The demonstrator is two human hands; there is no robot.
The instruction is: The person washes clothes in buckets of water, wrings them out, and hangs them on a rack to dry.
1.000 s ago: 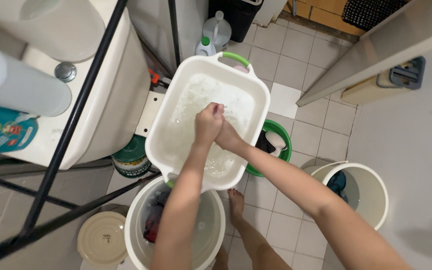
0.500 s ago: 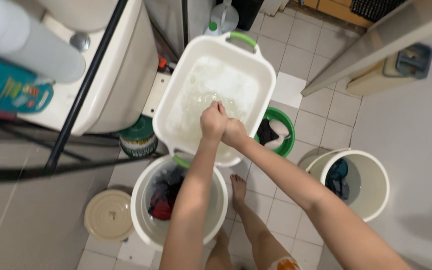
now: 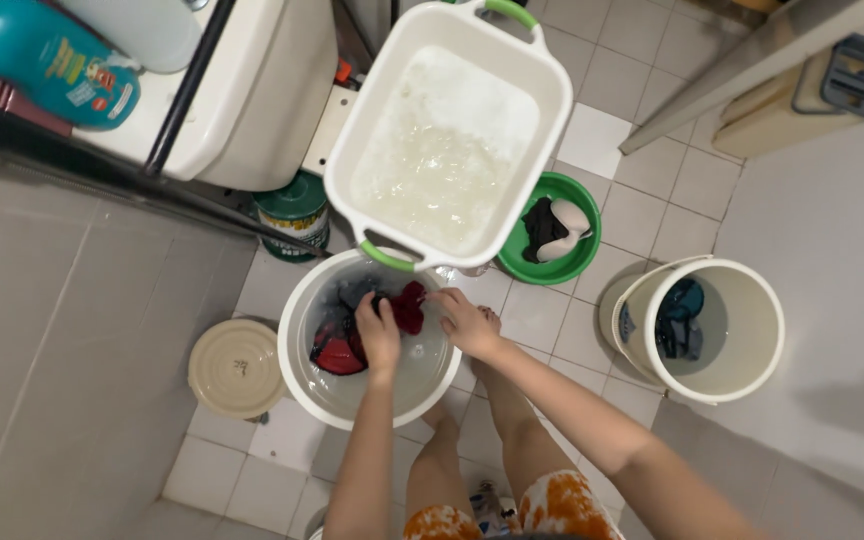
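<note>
Home bathroom, toilet tank (image 3: 252,90), tiled floor (image 3: 652,200)

a small bathroom seen from above. the floor (image 3: 642,215) is laid in pale square tiles with dark grout lines, one tile near the middle whiter than the rest. a white toilet tank (image 3: 252,90) stands at the upper left, crossed by a black metal rack (image 3: 187,90). grey tiled wall (image 3: 62,330) runs down the left side, and a plain grey wall (image 3: 832,240) fills the right. the light is even and soft.
</note>
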